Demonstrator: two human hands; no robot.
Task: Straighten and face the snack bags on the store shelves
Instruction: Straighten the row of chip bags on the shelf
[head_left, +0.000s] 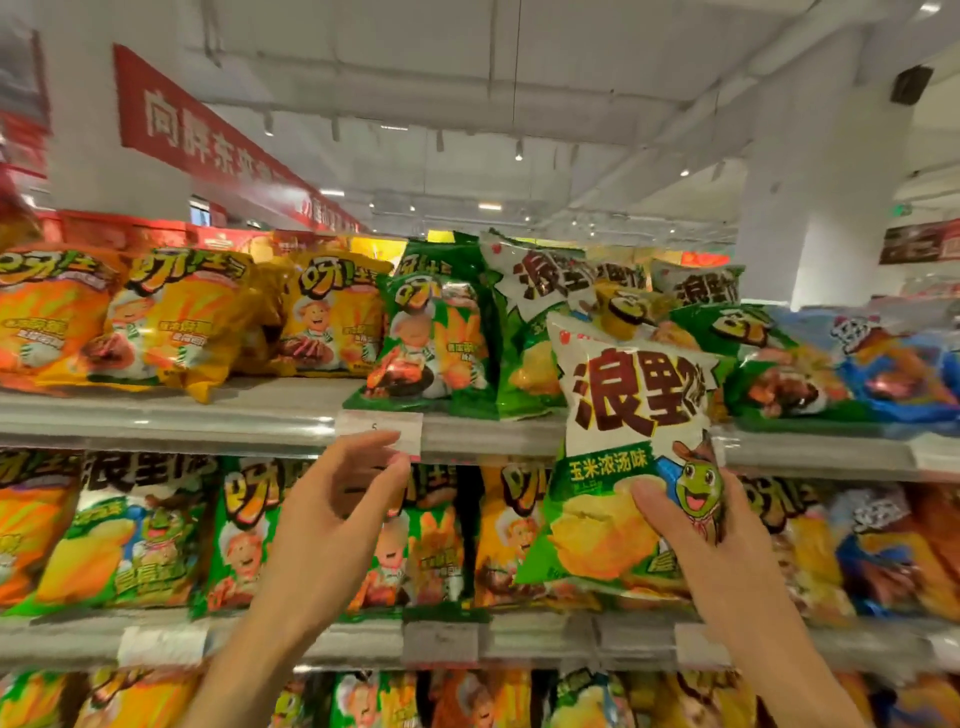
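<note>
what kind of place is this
Most likely a supermarket or grocery snack aisle. Tiered shelves are packed with rows of chip bags, price tags are clipped to the shelf edges, and a red banner hangs from the ceiling. The right hand holds a green-and-white chip bag.

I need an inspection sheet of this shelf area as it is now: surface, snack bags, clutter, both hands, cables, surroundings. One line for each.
Surface: top shelf with a price tag on its edge; more shelves below, all stocked.
Job's things: white and green bag held in front of the shelves, face forward, slightly tilted; yellow bags on the top shelf lean unevenly; green bag stands beside them.
Clutter: at the top right, bags lie flat in a mixed pile.
Grippers: right hand grips the held bag's lower corner; left hand open, empty, near the price tag.
Cables: nothing seen.
Surroundings: red banner, white ceiling with lights, white pillar.
</note>
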